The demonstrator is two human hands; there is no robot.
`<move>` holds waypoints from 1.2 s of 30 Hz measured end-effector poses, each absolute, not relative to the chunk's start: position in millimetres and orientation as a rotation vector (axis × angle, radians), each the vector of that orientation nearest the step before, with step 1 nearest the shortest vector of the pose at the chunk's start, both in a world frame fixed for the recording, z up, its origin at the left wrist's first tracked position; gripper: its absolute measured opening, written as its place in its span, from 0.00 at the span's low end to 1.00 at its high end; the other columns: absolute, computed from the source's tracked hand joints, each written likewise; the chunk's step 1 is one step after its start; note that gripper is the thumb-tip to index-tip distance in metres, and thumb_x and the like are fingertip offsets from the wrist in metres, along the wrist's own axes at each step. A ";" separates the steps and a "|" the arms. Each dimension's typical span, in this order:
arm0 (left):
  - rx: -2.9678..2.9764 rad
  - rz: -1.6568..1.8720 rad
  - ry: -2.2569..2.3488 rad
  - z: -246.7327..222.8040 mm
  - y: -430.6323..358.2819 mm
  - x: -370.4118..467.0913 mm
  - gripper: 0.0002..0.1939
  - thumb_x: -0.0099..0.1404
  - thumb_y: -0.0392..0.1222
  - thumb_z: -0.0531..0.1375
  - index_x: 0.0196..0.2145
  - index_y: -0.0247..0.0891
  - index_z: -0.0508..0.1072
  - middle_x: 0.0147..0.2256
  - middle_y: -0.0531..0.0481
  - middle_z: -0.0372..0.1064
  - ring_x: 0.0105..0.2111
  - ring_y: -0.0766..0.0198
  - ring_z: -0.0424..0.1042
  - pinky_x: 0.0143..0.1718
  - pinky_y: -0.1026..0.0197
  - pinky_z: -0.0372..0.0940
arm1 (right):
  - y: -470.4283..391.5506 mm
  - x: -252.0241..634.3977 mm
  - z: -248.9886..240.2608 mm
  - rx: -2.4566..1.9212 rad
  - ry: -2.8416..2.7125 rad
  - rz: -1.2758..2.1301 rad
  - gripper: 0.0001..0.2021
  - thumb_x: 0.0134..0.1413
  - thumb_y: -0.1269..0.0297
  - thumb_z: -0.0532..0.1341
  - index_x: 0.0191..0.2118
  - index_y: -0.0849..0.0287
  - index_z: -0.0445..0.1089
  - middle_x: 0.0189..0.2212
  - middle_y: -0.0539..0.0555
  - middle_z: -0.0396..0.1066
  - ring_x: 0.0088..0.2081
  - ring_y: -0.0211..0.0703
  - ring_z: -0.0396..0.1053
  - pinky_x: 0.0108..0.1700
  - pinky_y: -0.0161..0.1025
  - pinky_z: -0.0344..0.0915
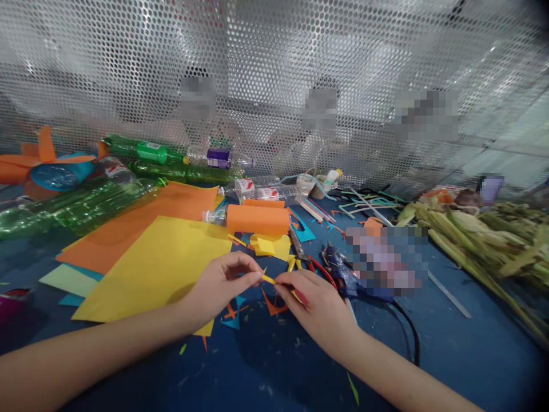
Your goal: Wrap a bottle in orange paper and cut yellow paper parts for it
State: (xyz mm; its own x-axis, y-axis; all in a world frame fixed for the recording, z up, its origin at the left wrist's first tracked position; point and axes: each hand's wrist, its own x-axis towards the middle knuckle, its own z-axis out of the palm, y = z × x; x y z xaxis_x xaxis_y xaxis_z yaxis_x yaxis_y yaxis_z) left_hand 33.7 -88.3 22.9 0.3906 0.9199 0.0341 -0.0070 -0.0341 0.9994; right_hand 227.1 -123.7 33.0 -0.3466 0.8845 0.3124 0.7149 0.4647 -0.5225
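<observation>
Between my two hands stretches a small yellow paper strip (268, 278). My left hand (234, 277) pinches its left end between thumb and fingertips. The right end is pinched by my right hand (311, 297). Just beyond them lies a bottle wrapped in orange paper (258, 220), with folded yellow paper pieces (266, 245) in front of it. Red-handled scissors (299, 247) lie beyond my right hand, partly hidden by it. A large yellow sheet (150, 269) is spread under and beyond my left wrist, overlapping an orange sheet (141, 226).
A blue glue gun (341, 272) with a black cable lies right of my right hand. Green bottles (98, 200) and an orange-petalled bottle piece (47, 163) stand left. Corn husks (472, 240) lie right. A perforated metal screen (266, 74) rises behind the blue table (274, 377).
</observation>
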 end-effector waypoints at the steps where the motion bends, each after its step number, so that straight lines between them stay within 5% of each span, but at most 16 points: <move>1: 1.425 0.923 0.910 22.6 -87.3 33.6 0.04 0.57 0.41 0.60 0.29 0.38 0.69 0.31 0.51 0.67 0.32 0.66 0.67 0.37 0.64 0.63 | -122.6 228.4 33.7 -1.321 -2.171 0.368 0.06 0.57 0.68 0.54 0.36 0.55 0.68 0.32 0.51 0.71 0.35 0.39 0.68 0.39 0.37 0.64; 11: 1.883 0.788 1.017 17.3 -83.5 30.6 0.10 0.61 0.43 0.56 0.38 0.42 0.74 0.37 0.49 0.68 0.38 0.64 0.68 0.41 0.62 0.63 | -116.0 233.1 27.7 -1.381 -2.202 0.392 0.06 0.57 0.67 0.55 0.36 0.54 0.69 0.31 0.50 0.72 0.34 0.38 0.70 0.38 0.35 0.66; 17: 1.996 0.836 0.972 18.6 -84.6 30.9 0.06 0.61 0.40 0.56 0.32 0.40 0.74 0.34 0.51 0.68 0.36 0.66 0.67 0.42 0.61 0.62 | -117.5 231.0 24.4 -1.330 -2.226 0.341 0.05 0.56 0.66 0.56 0.36 0.55 0.69 0.30 0.50 0.72 0.34 0.38 0.69 0.38 0.36 0.65; 27: 2.065 0.803 0.995 14.2 -86.2 32.0 0.06 0.63 0.40 0.56 0.35 0.41 0.73 0.34 0.52 0.67 0.36 0.65 0.67 0.40 0.60 0.63 | -113.0 235.1 25.9 -1.296 -2.277 0.294 0.05 0.57 0.66 0.55 0.35 0.55 0.68 0.30 0.51 0.71 0.35 0.39 0.69 0.39 0.37 0.65; 36: 2.075 0.953 1.023 21.5 -87.7 30.2 0.06 0.63 0.39 0.55 0.33 0.40 0.72 0.34 0.52 0.66 0.35 0.66 0.66 0.39 0.62 0.62 | -112.2 242.8 36.3 -1.272 -2.258 0.043 0.09 0.56 0.62 0.56 0.27 0.57 0.64 0.23 0.50 0.67 0.29 0.39 0.67 0.34 0.38 0.64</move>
State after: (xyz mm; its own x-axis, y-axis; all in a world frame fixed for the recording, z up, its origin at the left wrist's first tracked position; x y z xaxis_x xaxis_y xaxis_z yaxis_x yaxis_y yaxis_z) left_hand 30.2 -87.7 21.5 0.4373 0.8383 0.3257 0.3835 -0.5014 0.7756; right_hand 242.8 -112.2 36.3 -0.4067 0.8009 0.4395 0.7835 0.5532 -0.2830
